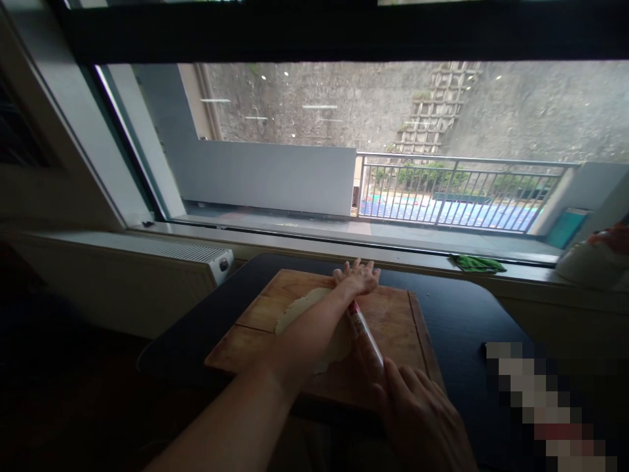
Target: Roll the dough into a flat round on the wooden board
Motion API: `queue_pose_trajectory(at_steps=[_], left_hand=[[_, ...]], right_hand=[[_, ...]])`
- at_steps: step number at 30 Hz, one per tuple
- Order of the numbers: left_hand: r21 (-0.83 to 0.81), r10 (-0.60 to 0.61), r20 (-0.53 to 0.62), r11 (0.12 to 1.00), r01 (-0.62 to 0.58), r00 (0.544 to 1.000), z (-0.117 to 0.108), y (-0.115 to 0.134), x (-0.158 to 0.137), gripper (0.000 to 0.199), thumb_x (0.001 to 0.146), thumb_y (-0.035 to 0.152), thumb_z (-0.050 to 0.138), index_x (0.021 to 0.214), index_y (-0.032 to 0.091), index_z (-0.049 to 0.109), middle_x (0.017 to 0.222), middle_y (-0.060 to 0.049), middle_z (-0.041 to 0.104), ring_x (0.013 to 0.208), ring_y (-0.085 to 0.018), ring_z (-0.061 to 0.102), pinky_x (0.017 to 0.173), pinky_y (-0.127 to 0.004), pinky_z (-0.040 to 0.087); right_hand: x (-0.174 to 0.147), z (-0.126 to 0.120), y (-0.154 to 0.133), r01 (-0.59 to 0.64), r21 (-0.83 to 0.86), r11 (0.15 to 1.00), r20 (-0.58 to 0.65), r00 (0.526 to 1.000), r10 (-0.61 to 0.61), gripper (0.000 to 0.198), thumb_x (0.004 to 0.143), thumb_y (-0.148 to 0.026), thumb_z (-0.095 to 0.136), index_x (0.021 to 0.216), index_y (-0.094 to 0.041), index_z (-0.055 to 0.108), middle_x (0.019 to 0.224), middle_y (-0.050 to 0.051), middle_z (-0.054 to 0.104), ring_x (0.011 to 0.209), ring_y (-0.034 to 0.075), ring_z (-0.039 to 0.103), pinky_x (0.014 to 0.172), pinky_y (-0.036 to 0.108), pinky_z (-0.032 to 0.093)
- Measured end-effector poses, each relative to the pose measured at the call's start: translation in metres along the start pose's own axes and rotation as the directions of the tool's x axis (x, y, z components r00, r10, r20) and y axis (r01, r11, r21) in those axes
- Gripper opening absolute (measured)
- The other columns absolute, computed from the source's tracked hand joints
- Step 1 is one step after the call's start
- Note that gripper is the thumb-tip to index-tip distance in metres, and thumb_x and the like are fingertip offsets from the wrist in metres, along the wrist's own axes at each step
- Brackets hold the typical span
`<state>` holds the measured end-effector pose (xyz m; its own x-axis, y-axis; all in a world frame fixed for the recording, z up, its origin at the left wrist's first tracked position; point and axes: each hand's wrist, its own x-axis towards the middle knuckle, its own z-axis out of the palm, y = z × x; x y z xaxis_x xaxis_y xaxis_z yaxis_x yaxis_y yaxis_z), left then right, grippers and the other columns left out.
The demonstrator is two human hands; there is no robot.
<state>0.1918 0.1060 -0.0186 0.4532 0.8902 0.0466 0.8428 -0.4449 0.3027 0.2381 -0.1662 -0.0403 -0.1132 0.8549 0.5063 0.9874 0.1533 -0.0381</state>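
Note:
A rolling pin (pixel 366 337), glossy with a red band and some printing, lies slantwise over the right part of a flat, pale sheet of dough (pixel 299 308). Under both is a wooden board (pixel 255 301). My left hand (pixel 361 276) rests over the pin's far end, fingers spread, while its forearm crosses above the dough and hides much of it. Around the near end, my right hand (pixel 417 396) is closed on the pin at the board's front right; its fingertips are partly in shadow.
The board sits on a dark table (pixel 462 321) with rounded corners. Beyond it run a window sill holding a green cloth (pixel 476 263) and a wide window. A white radiator (pixel 147 275) stands at left. Something blurred out (pixel 545 400) lies at the right, with a white object (pixel 592 259) behind.

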Motion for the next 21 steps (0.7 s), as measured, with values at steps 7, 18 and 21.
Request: queue_pose_trajectory(at_steps=[7, 18, 21], left_hand=[[0.056, -0.021, -0.104, 0.998, 0.027, 0.994, -0.033, -0.077, -0.068, 0.046, 0.093, 0.036, 0.021, 0.131, 0.021, 0.043, 0.141, -0.007, 0.040, 0.133, -0.026, 0.026, 0.105, -0.051, 0.021], [0.288, 0.199, -0.501, 0.956, -0.055, 0.842, -0.044, -0.119, -0.210, 0.026, 0.090, 0.036, 0.041, 0.102, 0.022, 0.060, 0.101, -0.006, 0.061, 0.108, -0.025, 0.050, 0.108, -0.054, 0.013], [0.304, 0.162, -0.517, 0.953, 0.003, 0.840, -0.044, -0.120, -0.211, 0.026, 0.090, 0.036, 0.042, 0.104, 0.024, 0.060, 0.094, -0.006, 0.061, 0.099, -0.024, 0.052, 0.107, -0.056, 0.014]], right_hand=[[0.016, -0.009, -0.010, 0.063, -0.052, 0.997, 0.067, 0.996, -0.059, 0.049, 0.086, -0.016, 0.045, 0.134, -0.026, 0.038, 0.082, 0.003, 0.057, 0.074, 0.019, 0.055, 0.066, 0.032, 0.044], [0.155, 0.054, 0.056, 0.112, 0.151, 0.982, 0.200, 0.969, -0.142, 0.040, 0.097, -0.026, 0.023, 0.108, -0.022, 0.062, 0.110, 0.005, 0.061, 0.100, 0.017, 0.055, 0.089, 0.032, 0.041], [0.191, 0.072, 0.039, 0.154, 0.130, 0.979, 0.215, 0.960, -0.179, 0.032, 0.096, -0.028, 0.033, 0.102, -0.019, 0.063, 0.110, 0.006, 0.060, 0.101, 0.018, 0.055, 0.090, 0.037, 0.041]])
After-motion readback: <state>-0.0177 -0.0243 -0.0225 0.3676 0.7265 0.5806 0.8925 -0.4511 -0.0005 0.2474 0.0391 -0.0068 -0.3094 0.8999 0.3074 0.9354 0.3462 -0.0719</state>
